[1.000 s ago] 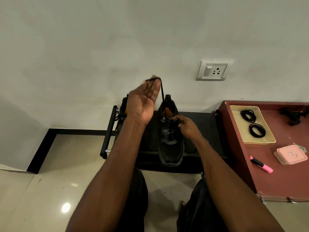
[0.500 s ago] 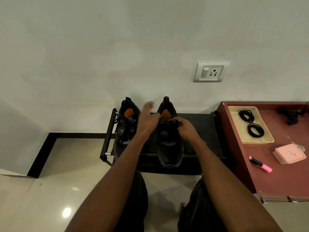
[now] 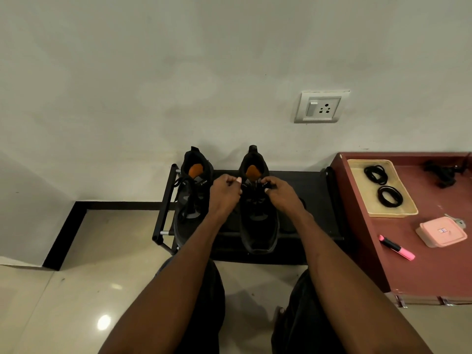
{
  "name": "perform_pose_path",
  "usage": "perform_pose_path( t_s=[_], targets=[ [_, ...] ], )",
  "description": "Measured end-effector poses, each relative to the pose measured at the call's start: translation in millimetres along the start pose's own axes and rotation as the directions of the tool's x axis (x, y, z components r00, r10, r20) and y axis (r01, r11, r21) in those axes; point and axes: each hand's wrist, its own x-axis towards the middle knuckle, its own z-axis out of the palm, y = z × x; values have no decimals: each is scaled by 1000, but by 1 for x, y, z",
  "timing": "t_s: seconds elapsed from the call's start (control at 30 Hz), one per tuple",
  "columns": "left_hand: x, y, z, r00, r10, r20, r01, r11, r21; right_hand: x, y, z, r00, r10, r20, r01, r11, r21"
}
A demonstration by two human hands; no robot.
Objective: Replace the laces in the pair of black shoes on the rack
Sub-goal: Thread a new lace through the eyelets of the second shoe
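Two black shoes with orange insoles stand side by side on a low black rack [image 3: 310,185] against the wall. The left shoe [image 3: 190,200] has its laces in place. Both my hands are at the tongue of the right shoe [image 3: 258,226]. My left hand [image 3: 224,192] has curled fingers and pinches the black lace at the shoe's left eyelets. My right hand [image 3: 279,191] pinches the lace on the right side. The lace itself is mostly hidden between my fingers.
A dark red table [image 3: 421,264] stands to the right, carrying a beige tray [image 3: 406,212] with two coiled black laces [image 3: 383,185], a pink box [image 3: 440,232], a pink highlighter [image 3: 397,247] and a black object [image 3: 444,173] at the back. A wall socket [image 3: 320,107] sits above. My knees are below the rack.
My left hand came down from a raised position, where it had pulled the lace up high, to the shoe's tongue. The right hand stayed at the eyelets.
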Motion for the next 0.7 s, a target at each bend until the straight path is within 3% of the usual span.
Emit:
perform_pose_path(
  t_s=[0.13,0.2,0.33,0.47,0.7],
  targets=[
    [0,45,-14,962,129,-241,-179,964,-196,-6,-4,4,998,-41,52,46,995,-89],
    [1,70,-19,936,190,-295,-272,924,-268,-8,-5,6,993,-6,121,23,990,-142],
    [0,92,-20,914,322,-245,-379,893,-242,-11,-12,27,963,31,269,66,936,-345],
    [2,92,-27,915,318,-247,-380,885,-268,-12,-17,42,985,-1,173,77,899,-432],
    [3,86,-44,898,321,-300,-423,815,-396,-9,-22,44,986,42,160,33,899,-437]
  ],
)
